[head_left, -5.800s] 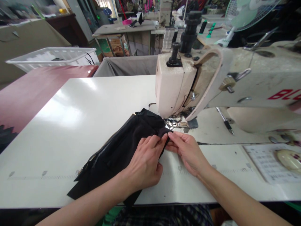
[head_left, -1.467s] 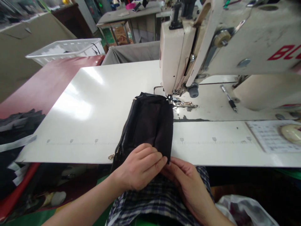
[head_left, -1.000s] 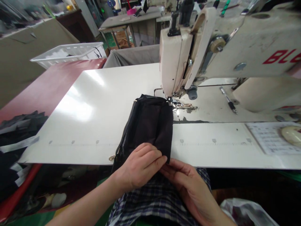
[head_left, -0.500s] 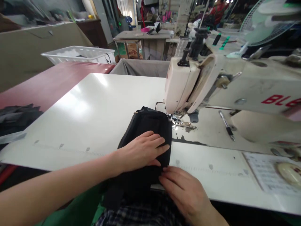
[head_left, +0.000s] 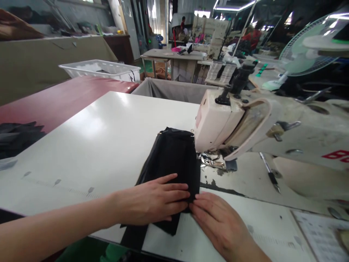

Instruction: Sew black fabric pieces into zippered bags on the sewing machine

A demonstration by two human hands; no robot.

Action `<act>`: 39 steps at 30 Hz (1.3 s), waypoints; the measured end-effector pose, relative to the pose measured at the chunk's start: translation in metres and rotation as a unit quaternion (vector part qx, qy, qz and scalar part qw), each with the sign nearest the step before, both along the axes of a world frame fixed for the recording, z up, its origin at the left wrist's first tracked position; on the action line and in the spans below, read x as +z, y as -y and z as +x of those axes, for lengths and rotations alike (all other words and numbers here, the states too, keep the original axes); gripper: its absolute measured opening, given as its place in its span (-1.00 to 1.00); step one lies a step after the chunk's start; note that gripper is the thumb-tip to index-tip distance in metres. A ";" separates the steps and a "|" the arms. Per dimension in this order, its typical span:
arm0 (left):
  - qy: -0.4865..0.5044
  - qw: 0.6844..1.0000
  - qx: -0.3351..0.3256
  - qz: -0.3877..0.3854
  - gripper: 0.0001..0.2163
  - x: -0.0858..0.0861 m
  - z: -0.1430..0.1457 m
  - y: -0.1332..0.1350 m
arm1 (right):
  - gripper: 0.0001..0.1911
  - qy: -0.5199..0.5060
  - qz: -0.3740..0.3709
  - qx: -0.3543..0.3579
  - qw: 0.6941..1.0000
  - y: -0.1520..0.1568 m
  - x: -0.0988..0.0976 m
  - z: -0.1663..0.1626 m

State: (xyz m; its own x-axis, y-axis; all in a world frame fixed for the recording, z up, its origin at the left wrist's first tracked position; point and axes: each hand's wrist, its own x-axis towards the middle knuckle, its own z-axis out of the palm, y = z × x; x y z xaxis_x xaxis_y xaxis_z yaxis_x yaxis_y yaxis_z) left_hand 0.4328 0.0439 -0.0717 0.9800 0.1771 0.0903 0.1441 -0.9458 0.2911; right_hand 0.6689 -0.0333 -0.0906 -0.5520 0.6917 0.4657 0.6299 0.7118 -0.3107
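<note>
While the left hand (head_left: 155, 202) is lying palm down across the black, roughly rectangular fabric piece (head_left: 174, 156), its fingers are extending straight and spreading apart, released. The right hand (head_left: 222, 225) is resting beside the near right edge of the fabric, its bent fingertips touching or nearly touching that edge; whether it is pinching the cloth cannot be told from this view.

The fabric is lying on the glossy white surface (head_left: 117, 134), directly left of the cream-coloured metal sewing machine (head_left: 215, 122). Its far right corner is reaching the machine's head, next to the silver metal presser foot (head_left: 211, 162); the exact contact is being hidden by the head. At the near end, black strips are projecting from beneath the left hand, one of them reaching the surface's near edge.

To the right, a silver and black pen (head_left: 269, 173) is lying on the machine's base, and a printed white sheet (head_left: 317, 233) is lying nearer the person. On the left, a heap of dark cloth (head_left: 19, 137) is resting on a dull red surface (head_left: 68, 98), with a white plastic basket (head_left: 103, 66) standing behind.
</note>
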 end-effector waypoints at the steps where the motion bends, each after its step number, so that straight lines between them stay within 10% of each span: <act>1: -0.004 1.000 -0.004 -0.008 -0.66 -0.001 0.000 -0.004 | -0.76 0.005 0.005 0.002 1.000 -0.003 0.000 0.002; 39: -0.013 0.998 0.067 -0.015 -0.61 -0.011 0.028 -0.122 | -0.62 0.006 -0.073 -0.095 0.993 -0.040 -0.014 0.014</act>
State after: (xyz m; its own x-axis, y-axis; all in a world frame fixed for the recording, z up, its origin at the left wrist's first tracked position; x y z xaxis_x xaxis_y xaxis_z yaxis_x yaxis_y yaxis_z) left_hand 0.4610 0.1661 -0.0824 0.9491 0.3094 0.0586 0.2767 -0.9082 0.3141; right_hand 0.6830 0.0064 -0.1045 -0.4104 0.8434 0.3467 0.7524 0.5280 -0.3939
